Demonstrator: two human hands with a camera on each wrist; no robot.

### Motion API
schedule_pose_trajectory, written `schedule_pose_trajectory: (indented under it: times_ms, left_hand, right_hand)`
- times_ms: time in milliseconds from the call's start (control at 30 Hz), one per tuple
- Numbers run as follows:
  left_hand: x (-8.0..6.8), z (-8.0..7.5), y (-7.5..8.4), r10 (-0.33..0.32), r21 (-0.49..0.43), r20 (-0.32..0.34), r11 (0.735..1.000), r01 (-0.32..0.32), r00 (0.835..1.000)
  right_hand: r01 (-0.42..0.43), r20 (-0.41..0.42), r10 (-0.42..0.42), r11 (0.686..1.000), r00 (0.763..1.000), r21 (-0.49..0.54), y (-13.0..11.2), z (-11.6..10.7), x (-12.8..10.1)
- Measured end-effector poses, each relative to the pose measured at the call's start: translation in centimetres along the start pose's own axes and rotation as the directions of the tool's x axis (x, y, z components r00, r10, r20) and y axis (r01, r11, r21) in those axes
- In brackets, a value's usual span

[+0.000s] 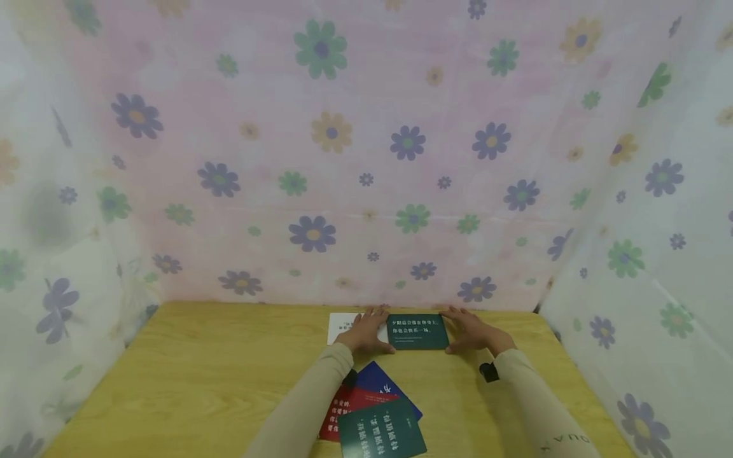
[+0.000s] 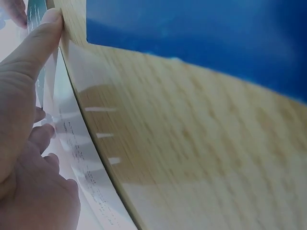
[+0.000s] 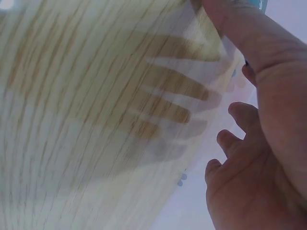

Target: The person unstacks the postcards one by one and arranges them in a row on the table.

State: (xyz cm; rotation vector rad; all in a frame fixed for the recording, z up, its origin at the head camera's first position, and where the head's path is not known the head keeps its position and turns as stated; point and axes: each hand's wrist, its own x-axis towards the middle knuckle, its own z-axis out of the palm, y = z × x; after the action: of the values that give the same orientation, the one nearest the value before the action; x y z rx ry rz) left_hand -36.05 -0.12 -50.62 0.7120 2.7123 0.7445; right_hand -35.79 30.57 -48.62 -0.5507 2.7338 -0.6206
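A dark green card (image 1: pixel 417 331) with white print lies flat at the far edge of the wooden table (image 1: pixel 200 369). My left hand (image 1: pixel 375 332) touches its left side, with the thumb on the near edge. The fingers rest on a white card (image 1: pixel 340 326) that lies partly under the hand. My right hand (image 1: pixel 459 332) touches the green card's right side, thumb at the near corner. In the left wrist view the thumb (image 2: pixel 33 52) reaches the green card's edge (image 2: pixel 36 9) over the white card (image 2: pixel 72 143). The right wrist view shows my right hand (image 3: pixel 254 139) with its fingers loosely spread.
Close to me lies a loose pile of cards: a blue one (image 1: pixel 378 380), a red one (image 1: pixel 350 407) and another dark green one (image 1: pixel 380 434) on top. Floral curtains (image 1: pixel 343 159) close off the table at the back and on both sides.
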Motion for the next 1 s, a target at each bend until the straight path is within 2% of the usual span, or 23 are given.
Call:
schedule_pose_trajectory:
  times_ms: [533,633,767,900,1000]
  left_hand:
    - [0.1,0.1,-0.3,0.029,0.028,0.002,0.999,-0.029,1.000]
    - [0.2,0.5,-0.4,0.029,0.030,-0.014,0.999,-0.029,0.999]
    - [-0.2,0.8,-0.4,0.042,0.031,-0.028,0.999,-0.041,0.999]
    - [-1.1,0.6,-0.3,0.085,0.065,-0.019,0.994,-0.084,0.996]
    - [-2.0,0.5,-0.2,0.100,0.080,-0.010,0.992,-0.099,0.995]
  right_hand:
    - [0.003,-0.001,-0.003,0.999,1.000,-0.052,0.2,0.6,0.1]
    - [0.019,-0.035,-0.022,0.997,0.999,-0.078,0.2,0.7,0.0]
    - [0.049,-0.120,-0.060,0.994,0.991,-0.098,0.0,1.3,-0.3]
    - [0.055,-0.174,-0.073,0.993,0.982,-0.109,-0.7,2.1,-1.0]
    - [0.067,-0.189,-0.078,0.996,0.979,-0.066,-1.2,2.6,-1.7]
